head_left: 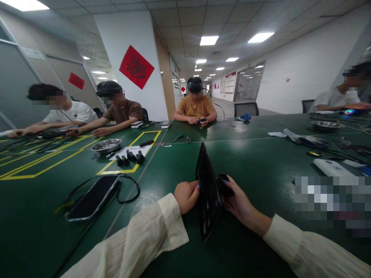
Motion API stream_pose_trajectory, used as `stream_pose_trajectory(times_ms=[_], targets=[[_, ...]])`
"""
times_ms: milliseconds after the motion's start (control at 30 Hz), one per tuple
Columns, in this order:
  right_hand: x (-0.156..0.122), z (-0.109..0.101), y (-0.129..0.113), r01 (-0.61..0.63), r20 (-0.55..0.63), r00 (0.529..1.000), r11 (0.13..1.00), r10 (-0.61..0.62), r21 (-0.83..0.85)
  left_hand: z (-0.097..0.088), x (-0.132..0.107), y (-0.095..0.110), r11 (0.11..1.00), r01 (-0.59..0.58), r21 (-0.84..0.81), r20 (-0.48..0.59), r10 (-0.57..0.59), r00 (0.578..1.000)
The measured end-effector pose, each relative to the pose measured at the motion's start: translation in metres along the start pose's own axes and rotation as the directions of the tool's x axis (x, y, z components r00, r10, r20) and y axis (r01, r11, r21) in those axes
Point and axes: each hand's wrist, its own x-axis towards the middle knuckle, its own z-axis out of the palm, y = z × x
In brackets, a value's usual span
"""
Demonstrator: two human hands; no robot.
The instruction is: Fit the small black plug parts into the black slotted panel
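A thin, glossy black panel stands nearly edge-on to me over the table, with a rounded black part at its right side. My right hand is closed around that rounded part, thumb on top. On the other side, my left hand is closed, its curled fingertips and thumb against the panel's left face. Whatever those fingertips pinch is hidden. Part of the rounded piece is covered by my right fingers.
Left of my arm lies a phone with a black cable. Beyond it are several black fittings, a metal bowl and a screwdriver. Several people sit around the green table. A white device lies right.
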Motion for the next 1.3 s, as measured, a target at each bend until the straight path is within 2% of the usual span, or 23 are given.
stream_pose_trajectory(times_ms=[167,400,567,733,967,1133,1300], targets=[[0.0,-0.0004,0.0,-0.002,-0.003,1.0,1.0,0.002,0.009,0.0016,0.0014,-0.0022,0.999,0.007,-0.034,-0.006,-0.007,1.0],[0.003,-0.0066,0.0046,0.009,0.061,0.998,1.0,-0.01,0.021,0.0027,0.003,-0.0024,0.996,0.071,-0.048,0.013,-0.07,0.997],[0.0048,-0.0072,0.0049,-0.005,0.041,0.999,1.0,0.004,0.026,0.0026,0.0024,-0.0034,0.999,0.001,-0.05,0.007,-0.001,1.0],[0.0052,-0.0075,0.0046,-0.007,0.02,1.0,1.0,0.007,0.018,0.0021,0.0029,-0.0023,0.998,0.057,0.006,0.023,-0.057,0.998],[0.0034,-0.0049,0.0028,-0.017,0.013,1.0,1.0,0.016,0.025,0.0008,0.0026,0.0017,0.995,0.091,0.035,-0.012,-0.09,0.996],[0.003,-0.0038,0.0018,-0.017,0.014,1.0,1.0,0.016,0.017,-0.0007,0.0024,0.0031,0.998,0.063,0.001,-0.021,-0.063,0.998],[0.0023,-0.0043,0.0026,0.001,0.006,1.0,1.0,-0.001,-0.006,-0.0006,0.0002,0.0025,1.0,0.023,-0.02,-0.079,-0.024,0.997]])
